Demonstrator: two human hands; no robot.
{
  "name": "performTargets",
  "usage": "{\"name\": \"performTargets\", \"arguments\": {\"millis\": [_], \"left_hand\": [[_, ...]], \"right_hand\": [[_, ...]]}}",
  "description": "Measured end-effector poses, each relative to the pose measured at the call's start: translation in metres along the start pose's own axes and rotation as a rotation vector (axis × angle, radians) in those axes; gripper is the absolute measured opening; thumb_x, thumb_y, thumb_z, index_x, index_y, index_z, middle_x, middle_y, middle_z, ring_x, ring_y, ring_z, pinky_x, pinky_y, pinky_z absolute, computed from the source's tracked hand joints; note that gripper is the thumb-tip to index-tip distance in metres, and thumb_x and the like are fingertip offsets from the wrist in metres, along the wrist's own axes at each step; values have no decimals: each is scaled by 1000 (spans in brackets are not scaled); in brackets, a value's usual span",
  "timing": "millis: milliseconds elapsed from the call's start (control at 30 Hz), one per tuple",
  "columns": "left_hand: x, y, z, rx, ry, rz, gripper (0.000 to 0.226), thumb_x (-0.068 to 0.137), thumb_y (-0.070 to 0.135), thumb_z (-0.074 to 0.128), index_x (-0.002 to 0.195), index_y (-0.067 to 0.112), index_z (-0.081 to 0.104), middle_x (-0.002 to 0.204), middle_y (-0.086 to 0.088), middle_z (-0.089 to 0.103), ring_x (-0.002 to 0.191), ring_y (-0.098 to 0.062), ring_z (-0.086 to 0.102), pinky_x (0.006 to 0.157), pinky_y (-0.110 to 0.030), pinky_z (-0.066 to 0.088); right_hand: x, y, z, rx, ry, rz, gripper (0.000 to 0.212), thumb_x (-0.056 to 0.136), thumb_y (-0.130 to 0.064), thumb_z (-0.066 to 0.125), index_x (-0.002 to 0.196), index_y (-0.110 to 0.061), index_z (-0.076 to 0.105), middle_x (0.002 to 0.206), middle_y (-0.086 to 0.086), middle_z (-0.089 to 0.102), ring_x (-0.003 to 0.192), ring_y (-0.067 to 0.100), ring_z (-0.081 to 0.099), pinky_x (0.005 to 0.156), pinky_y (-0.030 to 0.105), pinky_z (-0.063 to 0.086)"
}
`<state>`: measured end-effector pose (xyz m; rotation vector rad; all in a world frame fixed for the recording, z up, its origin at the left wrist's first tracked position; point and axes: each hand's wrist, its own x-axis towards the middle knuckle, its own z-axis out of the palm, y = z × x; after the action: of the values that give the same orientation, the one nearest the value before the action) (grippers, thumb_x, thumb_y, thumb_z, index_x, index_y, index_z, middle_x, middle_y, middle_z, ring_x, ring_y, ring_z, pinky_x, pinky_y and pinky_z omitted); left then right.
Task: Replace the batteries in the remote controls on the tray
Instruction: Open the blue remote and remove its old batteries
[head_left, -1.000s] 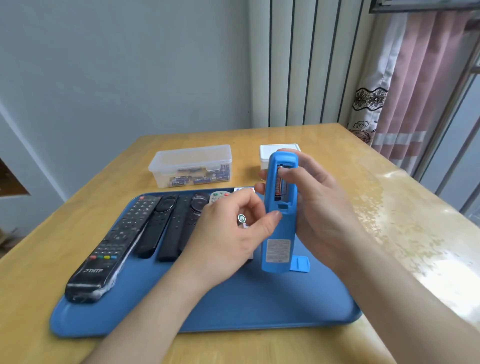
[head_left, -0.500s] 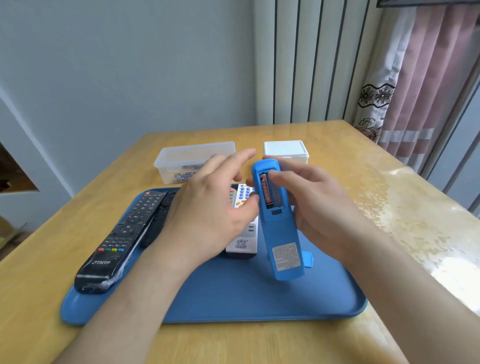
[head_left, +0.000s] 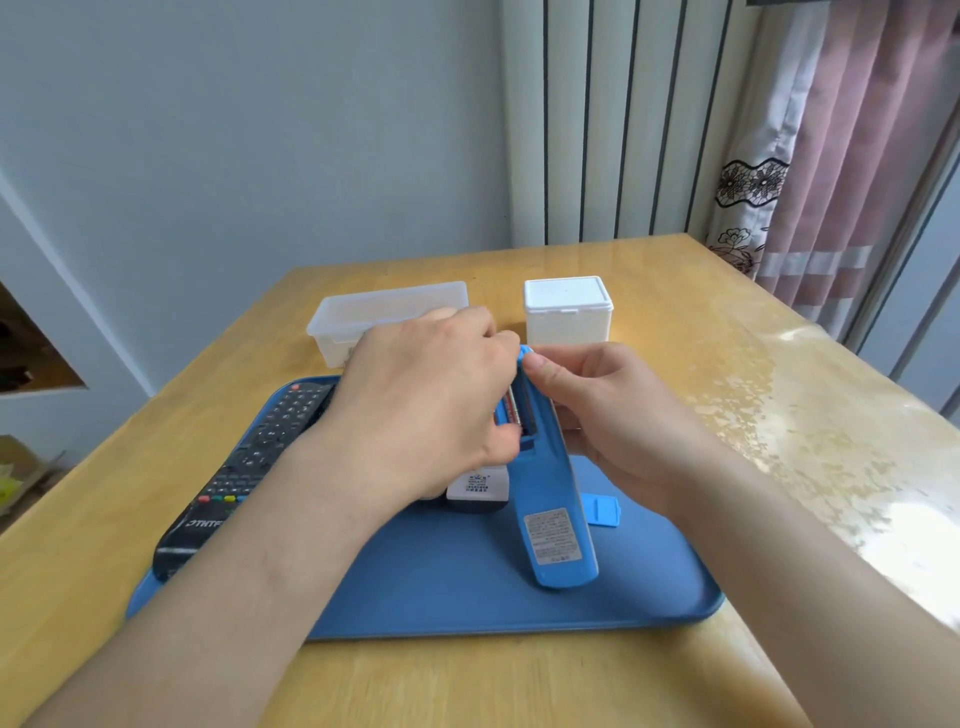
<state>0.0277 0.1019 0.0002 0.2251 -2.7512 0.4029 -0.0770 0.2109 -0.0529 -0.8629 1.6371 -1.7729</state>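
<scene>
Head view, looking down at one wooden table. One blue tray at the near middle. Remotes I can count: three. The blue remote is the task's thing at present; it is held over the tray, back side up, far end raised, near end low at the tray's surface. Its battery compartment is uncovered. One battery shows in the left slot; the slot to the right of it looks dark. One blue battery cover lies flat on the tray, just right of the remote. Right hand: fingers curled round the remote's far half from the right, thumb laid on its top end, a firm grip. Left hand: fingers curled in over the compartment, thumb tip at the battery's near end, fingertips at the far end of the slot (whether they actually pinch the battery or only press on it, I cannot tell). One long black remote lies along the tray's left side. One white remote is mostly hidden under the left hand, only its near end showing; anything more under the hand and wrist is out of my sight. Boxes beyond the tray: two, a translucent box far left and a white lidded box just right of it, apart. One pink curtain at the far right.
</scene>
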Motion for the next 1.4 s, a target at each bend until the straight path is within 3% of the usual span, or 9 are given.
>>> {"name": "performTargets", "arguments": {"millis": [100, 333, 467, 533, 667, 800, 1000, 1200, 1400], "left_hand": [[4, -1, 0, 19, -44, 12, 31, 79, 54, 56, 95, 28, 50, 94, 8, 50, 100, -17, 52, 64, -30, 36], [9, 5, 0, 107, -4, -13, 27, 76, 46, 59, 79, 27, 40, 79, 8, 44, 81, -16, 41, 52, -28, 26], [13, 1, 17, 108, 67, 1, 11, 87, 30, 52, 81, 24, 44, 80, 7, 46, 91, -18, 53, 46, -27, 20], [11, -9, 28, -91, 88, -64, 15, 84, 33, 52, 94, 26, 61, 89, 10, 61, 95, -16, 58, 56, -28, 40], [3, -17, 45, -1088, 91, -412, 15, 89, 27, 63, 99, 24, 75, 91, 12, 73, 94, -8, 67, 89, -30, 51], [0, 1, 50, -1430, 133, -474, 15, 92, 15, 62, 96, 16, 76, 93, -2, 76, 97, -21, 68, 89, -29, 52], [0, 14, 47, -1555, 279, -417, 15, 90, 8, 62, 98, 9, 75, 73, 8, 72, 65, -2, 62, 66, -13, 49], [-4, 16, 50, -1498, 312, -364, 19, 89, 13, 66, 105, 20, 74, 86, -8, 68, 74, -6, 60, 71, -20, 50], [-4, 23, 47, -1394, 256, -229, 40, 73, 13, 80, 108, 30, 71, 80, 7, 47, 63, -4, 44, 62, -16, 37]], "right_hand": [[0, 3, 0, -28, 11, 8, 28, 103, -20, 48, 112, -6, 71, 98, 23, 73, 80, 28, 66, 68, 35, 58], [1, 2, 2, -35, 52, 23, 28, 103, -21, 49, 110, -7, 72, 97, 24, 70, 80, 31, 64, 78, 47, 55], [-1, 6, 8, -51, 38, 41, 27, 102, -18, 51, 107, 0, 70, 101, 24, 73, 90, 37, 71, 77, 41, 59], [-2, 6, 8, -15, 33, 50, 26, 102, -18, 50, 108, -3, 71, 98, 20, 74, 86, 31, 71, 74, 38, 58], [-1, -4, 3, 203, 40, 87, 29, 101, -14, 45, 102, -14, 74, 85, 7, 74, 75, 16, 70, 68, 33, 52], [-1, -8, 8, 229, 67, 98, 34, 92, -6, 44, 85, -16, 76, 81, 10, 73, 78, 22, 71, 67, 33, 52], [-4, -12, 11, 215, 118, 50, 32, 90, -7, 47, 85, -18, 76, 82, 11, 71, 76, 20, 68, 68, 32, 50], [-5, -14, 14, 222, 191, 76, 28, 86, -8, 49, 91, -17, 75, 78, 6, 71, 66, 17, 64, 64, 30, 48], [-5, -20, 10, 350, 224, 126, 27, 74, -6, 43, 83, -16, 67, 70, 8, 67, 66, 24, 59, 68, 34, 47]]}}
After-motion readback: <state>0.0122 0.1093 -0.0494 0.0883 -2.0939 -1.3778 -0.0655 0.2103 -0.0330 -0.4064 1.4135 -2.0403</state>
